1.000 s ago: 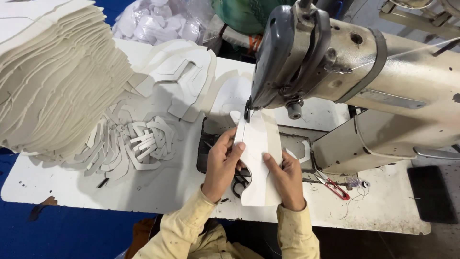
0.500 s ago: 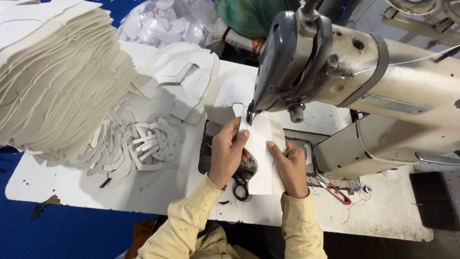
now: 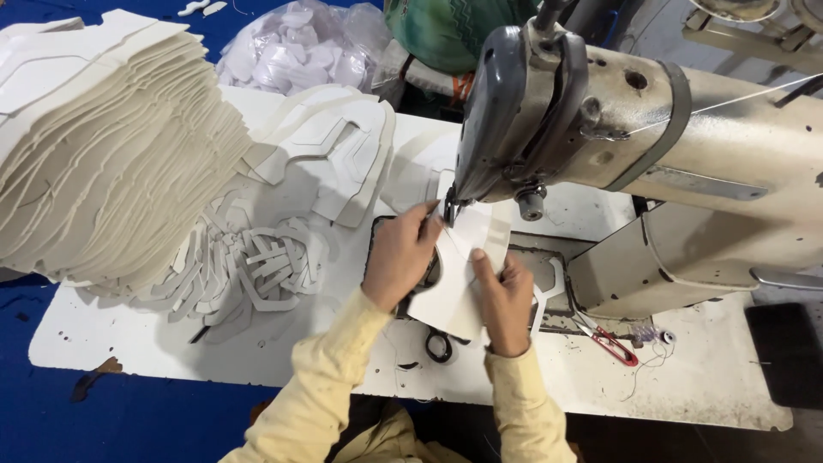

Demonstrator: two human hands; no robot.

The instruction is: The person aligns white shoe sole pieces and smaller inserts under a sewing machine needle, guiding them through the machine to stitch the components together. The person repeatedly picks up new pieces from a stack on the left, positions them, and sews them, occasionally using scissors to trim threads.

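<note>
A white cut fabric piece (image 3: 459, 279) lies under the needle of a beige industrial sewing machine (image 3: 651, 146). My left hand (image 3: 401, 255) presses on its left edge, fingertips close to the needle. On the piece's right side my right hand (image 3: 506, 300) lies flat, fingers pointing toward the machine head. Both sleeves are pale yellow. The needle itself is hidden behind the machine head.
A tall stack of white cut pieces (image 3: 103, 146) fills the left of the white table (image 3: 154, 343). Loose cut-out shapes (image 3: 249, 266) lie beside it. Black scissors (image 3: 440, 345) and red-handled snips (image 3: 610, 343) rest near the front. A clear bag of pieces (image 3: 300, 43) sits behind.
The fabric piece has turned, its lower end swinging left, and both hands shifted with it. The view has also moved slightly.
</note>
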